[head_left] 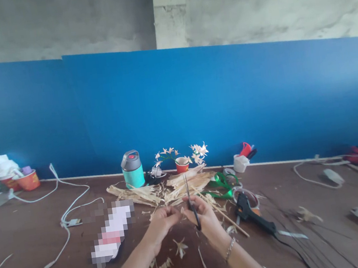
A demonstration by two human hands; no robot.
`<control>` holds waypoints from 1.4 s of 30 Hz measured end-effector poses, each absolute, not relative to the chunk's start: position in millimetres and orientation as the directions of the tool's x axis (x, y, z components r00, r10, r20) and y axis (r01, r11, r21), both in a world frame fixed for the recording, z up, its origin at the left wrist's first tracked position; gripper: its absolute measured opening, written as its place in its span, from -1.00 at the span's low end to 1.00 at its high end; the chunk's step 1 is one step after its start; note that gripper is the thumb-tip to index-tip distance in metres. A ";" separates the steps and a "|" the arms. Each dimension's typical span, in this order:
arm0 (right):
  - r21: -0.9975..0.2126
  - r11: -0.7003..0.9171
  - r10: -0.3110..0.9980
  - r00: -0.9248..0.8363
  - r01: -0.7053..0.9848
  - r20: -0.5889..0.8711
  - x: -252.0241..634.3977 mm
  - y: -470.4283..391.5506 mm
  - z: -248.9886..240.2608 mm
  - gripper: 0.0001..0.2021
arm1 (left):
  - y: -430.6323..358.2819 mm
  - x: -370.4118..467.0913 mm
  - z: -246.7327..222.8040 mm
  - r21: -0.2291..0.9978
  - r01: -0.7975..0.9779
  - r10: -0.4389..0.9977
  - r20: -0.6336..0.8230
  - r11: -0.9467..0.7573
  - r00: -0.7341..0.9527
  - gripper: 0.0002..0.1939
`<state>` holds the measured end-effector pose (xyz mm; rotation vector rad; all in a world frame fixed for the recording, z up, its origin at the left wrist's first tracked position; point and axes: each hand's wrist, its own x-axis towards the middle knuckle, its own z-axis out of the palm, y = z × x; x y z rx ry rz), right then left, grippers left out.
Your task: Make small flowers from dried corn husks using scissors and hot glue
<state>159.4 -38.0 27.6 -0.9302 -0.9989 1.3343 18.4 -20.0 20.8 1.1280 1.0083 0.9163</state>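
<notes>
My left hand [164, 222] is closed in a pinch over the middle of the table; what it holds is too small to make out. Close beside it, my right hand [203, 219] is wrapped round dark-handled scissors [193, 209], their blades pointing up and away from me. Behind both hands lie piles of pale dried husks [189, 185]. A cut, star-shaped husk piece [181, 248] rests on the table below my hands. Pale husk flowers [198, 152] on green stems stand in a red paper cup [182, 165] at the back.
A black glue gun [254, 214] with its cord lies right of my hands, near green ribbon [222, 187] and tape rolls. A teal flask [133, 171] stands behind. At left are a pixelated phone-like object [114, 232], white cables [65, 210] and red cups [28, 180].
</notes>
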 end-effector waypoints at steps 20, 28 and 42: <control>-0.893 -0.029 0.999 -0.040 -0.448 -0.012 163.8 -40.5 24.6 -0.56 | -28.1 25.0 21.9 0.834 -0.349 0.828 -0.207 0.428 0.521 -0.69; -0.920 -0.014 0.999 0.038 -0.391 -0.032 163.6 -42.3 28.2 -0.62 | -29.2 25.9 24.0 0.978 -0.156 0.963 -0.098 0.140 0.252 -0.75; -0.966 0.048 0.999 0.026 -0.252 0.043 162.9 -35.3 26.6 -0.60 | -27.6 24.7 25.1 0.995 -0.091 0.988 -0.032 0.046 0.150 -0.78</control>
